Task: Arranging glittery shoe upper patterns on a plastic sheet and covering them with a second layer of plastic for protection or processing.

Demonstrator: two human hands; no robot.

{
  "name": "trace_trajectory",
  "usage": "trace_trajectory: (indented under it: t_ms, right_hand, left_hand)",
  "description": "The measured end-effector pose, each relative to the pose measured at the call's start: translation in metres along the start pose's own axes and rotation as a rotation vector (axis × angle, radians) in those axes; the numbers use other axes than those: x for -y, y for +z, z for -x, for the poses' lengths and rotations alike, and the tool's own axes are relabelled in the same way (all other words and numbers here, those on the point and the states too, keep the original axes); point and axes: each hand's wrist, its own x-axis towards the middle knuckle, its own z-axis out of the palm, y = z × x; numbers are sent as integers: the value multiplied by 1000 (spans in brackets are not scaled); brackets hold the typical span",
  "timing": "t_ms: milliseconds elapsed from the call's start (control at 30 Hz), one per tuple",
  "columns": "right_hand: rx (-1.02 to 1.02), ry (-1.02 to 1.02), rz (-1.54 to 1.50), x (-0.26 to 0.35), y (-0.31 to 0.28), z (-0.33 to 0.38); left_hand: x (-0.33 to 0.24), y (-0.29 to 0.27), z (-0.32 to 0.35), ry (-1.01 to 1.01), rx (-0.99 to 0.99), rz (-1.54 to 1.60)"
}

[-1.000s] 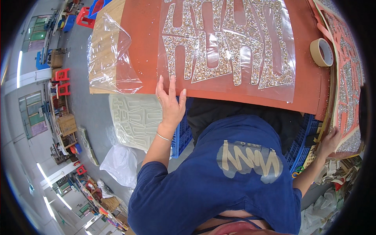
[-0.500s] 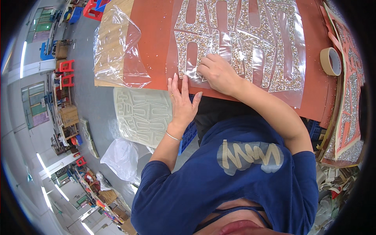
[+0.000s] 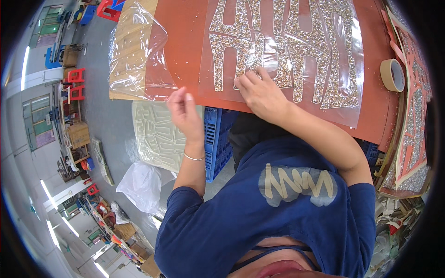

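Note:
A clear plastic sheet [image 3: 308, 114] lies over the table's red surface. It carries flat glittery pieces [image 3: 230, 42] in gold and silver, with pale outlines and long cutouts. My right hand [image 3: 262, 94] rests at the sheet's near part, fingers bent and drawn together, tips down on a glittery piece. Whatever is under those fingertips is hidden. My left hand [image 3: 185, 116] is raised at the table's near edge, beside the corner of a crumpled clear film [image 3: 157, 69]. Its fingers are curled and slightly blurred, so I cannot tell whether they hold anything.
A roll of tan tape [image 3: 392, 75] stands at the right, by a framed glittery panel [image 3: 410, 129]. Below the table's left edge are a pale sheet with cut shapes [image 3: 157, 139], a blue crate [image 3: 217, 139] and a white plastic bag [image 3: 140, 186]. Red stools [image 3: 76, 75] stand farther left.
My left hand has left the sheet's near-left edge and moved left toward the clear film, its fingers curling. My right hand has shifted slightly right and nearer, staying on the sheet.

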Motion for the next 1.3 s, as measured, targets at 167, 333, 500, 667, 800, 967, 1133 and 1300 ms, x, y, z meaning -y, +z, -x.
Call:
trace_trajectory:
  t_ms: [167,333,500,667,800,967,1133,1300]
  right_hand:
    - [225,105,10,8,-12,-2]
    - [-37,465,-725,-23,-15,12]
    - [-611,1029,-1575,-37,-94,121]
    - [-867,1403,-431,-65,-190,309]
    - [-252,1591,202,-54,-252,437]
    - [150,1498,373,-54,-248,486]
    - [241,1413,568,-59,-251,462]
    - [-281,1020,110,-62,-208,293]
  left_hand:
    - [-22,43,26,489,427,-431]
    - [-19,52,35,518,552,-553]
    - [-19,49,34,502,562,-544]
    - [-12,41,29,604,642,-611]
    - [-22,47,23,621,639,-657]
    - [-25,48,20,686,651,-717]
    - [-18,39,41,653,593,-613]
    - [-22,42,53,604,546,-497]
